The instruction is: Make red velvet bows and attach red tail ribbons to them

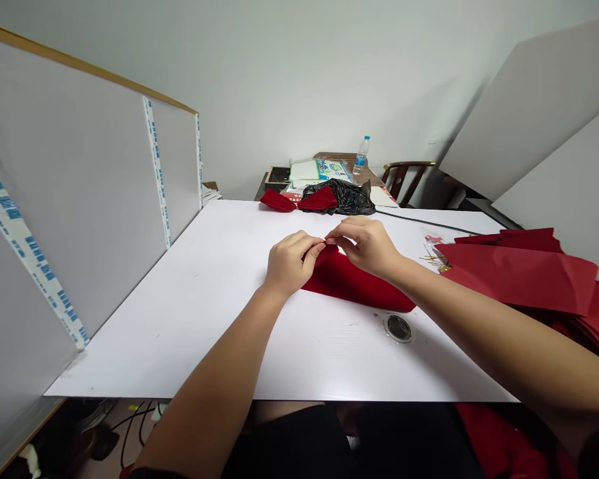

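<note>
A piece of red fabric [359, 283] lies partly on the white table, with its upper end raised and pinched between both hands. My left hand [292, 261] is closed on the fabric, thumb against the bent fingers. Close beside it, my right hand [363, 243] pinches the same gathered end between thumb and fingertips. The exact spot where the fingertips meet is small and partly hidden. Under the right forearm's side, a round dark spool or disc in clear wrapping [398, 328] rests on the table. At the far edge lies a red fabric bow [299, 199].
Stacked red fabric sheets [524, 266] and some thin gold-coloured pieces [436, 259] are on the right. A black plastic bag [347, 196] sits at the back of the white table [204, 332]. Beyond are a water bottle [361, 156] and chair [406, 176]. A panel [114, 173] stands left.
</note>
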The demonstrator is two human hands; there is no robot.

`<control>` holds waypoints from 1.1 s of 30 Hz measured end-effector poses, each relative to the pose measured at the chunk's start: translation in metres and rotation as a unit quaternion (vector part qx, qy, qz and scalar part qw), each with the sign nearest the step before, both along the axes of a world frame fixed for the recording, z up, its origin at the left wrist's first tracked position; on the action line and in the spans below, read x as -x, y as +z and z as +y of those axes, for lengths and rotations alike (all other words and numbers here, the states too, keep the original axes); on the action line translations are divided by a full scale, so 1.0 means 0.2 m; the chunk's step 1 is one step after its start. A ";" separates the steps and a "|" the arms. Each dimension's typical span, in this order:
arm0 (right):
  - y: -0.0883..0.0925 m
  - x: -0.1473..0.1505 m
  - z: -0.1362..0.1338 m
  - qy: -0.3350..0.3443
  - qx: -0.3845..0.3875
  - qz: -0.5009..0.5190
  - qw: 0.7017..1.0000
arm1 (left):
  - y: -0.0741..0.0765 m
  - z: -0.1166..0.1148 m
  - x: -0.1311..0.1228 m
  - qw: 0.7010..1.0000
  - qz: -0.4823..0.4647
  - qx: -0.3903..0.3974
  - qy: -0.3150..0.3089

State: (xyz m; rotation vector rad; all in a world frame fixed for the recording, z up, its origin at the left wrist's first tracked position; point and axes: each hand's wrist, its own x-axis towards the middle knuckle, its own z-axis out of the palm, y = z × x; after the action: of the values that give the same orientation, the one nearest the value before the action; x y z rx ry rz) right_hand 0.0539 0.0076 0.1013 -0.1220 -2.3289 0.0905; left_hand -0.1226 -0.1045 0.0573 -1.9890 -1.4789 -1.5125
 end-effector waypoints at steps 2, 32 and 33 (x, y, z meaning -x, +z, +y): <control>0.01 -0.02 0.01 -0.025 0.004 0.017 1.000 | 0.01 -0.01 0.01 1.000 0.003 0.025 0.015; 0.15 -0.58 0.05 -0.084 -0.037 0.151 0.984 | 0.36 -0.22 -0.41 0.978 0.192 0.002 0.080; 0.15 -0.60 0.05 -0.074 -0.031 0.156 0.985 | 0.38 -0.23 -0.43 0.981 0.189 0.016 0.047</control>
State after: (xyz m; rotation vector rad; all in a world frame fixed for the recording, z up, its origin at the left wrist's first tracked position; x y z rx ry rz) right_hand 0.1734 0.0171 0.1306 -0.2331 -2.0014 -0.0364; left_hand -0.0359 -0.1510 0.1326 -2.0482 -1.4164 -1.0070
